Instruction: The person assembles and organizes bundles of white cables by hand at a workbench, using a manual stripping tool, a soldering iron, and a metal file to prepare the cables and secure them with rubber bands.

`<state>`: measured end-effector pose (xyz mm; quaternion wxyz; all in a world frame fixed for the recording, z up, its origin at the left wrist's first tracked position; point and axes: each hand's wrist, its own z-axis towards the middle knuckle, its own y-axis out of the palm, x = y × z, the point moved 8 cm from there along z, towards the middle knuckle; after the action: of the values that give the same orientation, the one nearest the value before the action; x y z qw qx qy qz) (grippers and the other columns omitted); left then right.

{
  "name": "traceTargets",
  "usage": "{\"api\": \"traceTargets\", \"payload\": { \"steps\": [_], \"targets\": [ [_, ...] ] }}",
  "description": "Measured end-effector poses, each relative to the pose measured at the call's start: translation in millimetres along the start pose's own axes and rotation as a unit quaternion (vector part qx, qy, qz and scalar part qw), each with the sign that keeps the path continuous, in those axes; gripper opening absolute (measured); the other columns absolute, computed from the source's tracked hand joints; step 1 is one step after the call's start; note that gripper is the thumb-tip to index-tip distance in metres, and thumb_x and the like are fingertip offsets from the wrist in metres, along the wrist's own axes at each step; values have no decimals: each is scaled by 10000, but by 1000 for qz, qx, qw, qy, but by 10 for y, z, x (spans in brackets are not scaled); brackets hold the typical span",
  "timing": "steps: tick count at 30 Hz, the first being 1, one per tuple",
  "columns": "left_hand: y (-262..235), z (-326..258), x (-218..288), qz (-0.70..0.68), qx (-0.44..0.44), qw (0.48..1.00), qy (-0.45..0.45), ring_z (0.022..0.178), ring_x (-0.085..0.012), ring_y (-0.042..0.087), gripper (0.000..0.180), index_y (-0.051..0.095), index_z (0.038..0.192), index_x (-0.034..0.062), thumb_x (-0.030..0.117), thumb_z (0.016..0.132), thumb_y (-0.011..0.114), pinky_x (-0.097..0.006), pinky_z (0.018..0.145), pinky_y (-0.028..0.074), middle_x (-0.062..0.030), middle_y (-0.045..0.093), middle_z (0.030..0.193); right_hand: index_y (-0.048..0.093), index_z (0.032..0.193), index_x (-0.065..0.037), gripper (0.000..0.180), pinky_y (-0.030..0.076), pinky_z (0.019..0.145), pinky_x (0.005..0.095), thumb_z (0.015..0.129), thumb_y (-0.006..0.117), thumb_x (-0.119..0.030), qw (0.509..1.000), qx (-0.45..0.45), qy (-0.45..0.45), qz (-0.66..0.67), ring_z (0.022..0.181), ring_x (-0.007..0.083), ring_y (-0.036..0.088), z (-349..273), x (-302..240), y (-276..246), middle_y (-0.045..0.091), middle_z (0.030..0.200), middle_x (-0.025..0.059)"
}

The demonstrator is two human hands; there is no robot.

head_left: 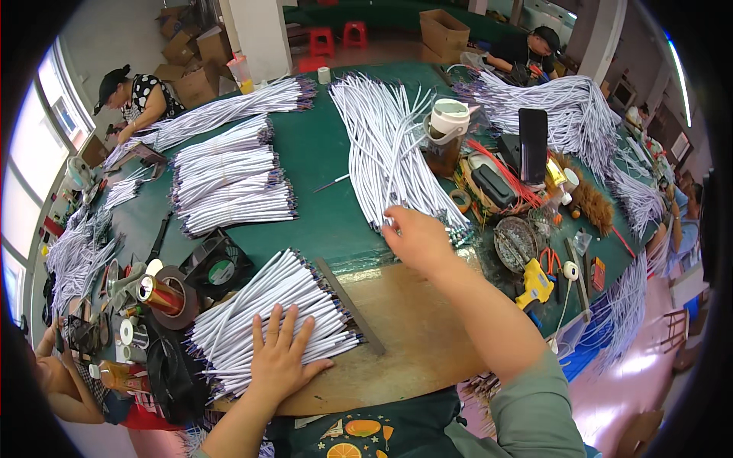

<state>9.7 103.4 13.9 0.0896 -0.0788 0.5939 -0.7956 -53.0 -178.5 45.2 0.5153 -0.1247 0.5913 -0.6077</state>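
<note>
My left hand (279, 355) lies flat, fingers spread, on a pile of short white cables (259, 324) with dark ends. The pile rests on a brown wooden board (412, 328), beside a flat metal bar (351, 305). Farther off, my right hand (416, 237) reaches to the near end of a long heap of white cables (382, 153). Its fingers are curled and closed around a cable end there, though the hand partly hides the grip. One loose cable (330, 183) lies apart on the green table.
Stacked cable bundles (229, 175) lie on the green table (317, 217). A black fan (217, 263) and a can (160, 294) stand left. Right are a phone (533, 145), a lidded jug (447, 126), a yellow glue gun (534, 284) and orange-handled pliers (550, 263). Other people work around the table.
</note>
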Motion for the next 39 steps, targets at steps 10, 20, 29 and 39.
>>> {"api": "traceTargets", "payload": {
  "steps": [10, 20, 29, 39],
  "targets": [
    [-19, -8, -50, -1, 18, 1000, -8, 1342, -368, 385, 761, 586, 1263, 111, 635, 718, 679, -594, 1121, 193, -145, 500, 1375, 638, 1005, -44, 181, 542, 703, 424, 858, 573, -128, 991, -4, 75, -110, 874, 348, 674, 453, 252, 348, 661, 937, 197],
    [-23, -1, -91, -23, 31, 999, -5, 1301, -342, 443, 540, 618, 1235, 180, 477, 789, 684, -584, 1100, 241, -128, 530, 1343, 650, 1090, -43, 261, 483, 647, 265, 901, 655, -224, 903, -190, 36, 384, 698, 101, 580, -664, -654, 306, 654, 853, 37],
    [-108, 11, 93, -65, 63, 996, 4, 1254, -361, 469, 469, 641, 1168, 148, 240, 727, 768, -556, 1085, 275, -140, 555, 1268, 635, 1097, -37, 265, 486, 690, 265, 907, 654, -221, 868, -225, 163, 411, 745, 100, 592, -1579, -241, 575, 653, 859, 39],
    [-35, 228, 213, -129, 126, 982, -55, 888, -249, 569, 239, 651, 963, 82, 123, 745, 740, -382, 783, 367, -62, 605, 907, 647, 1070, -39, 240, 495, 662, 245, 862, 705, -145, 924, -173, 92, 329, 719, 99, 588, -1788, -285, 398, 625, 885, 41]
  ]
}}
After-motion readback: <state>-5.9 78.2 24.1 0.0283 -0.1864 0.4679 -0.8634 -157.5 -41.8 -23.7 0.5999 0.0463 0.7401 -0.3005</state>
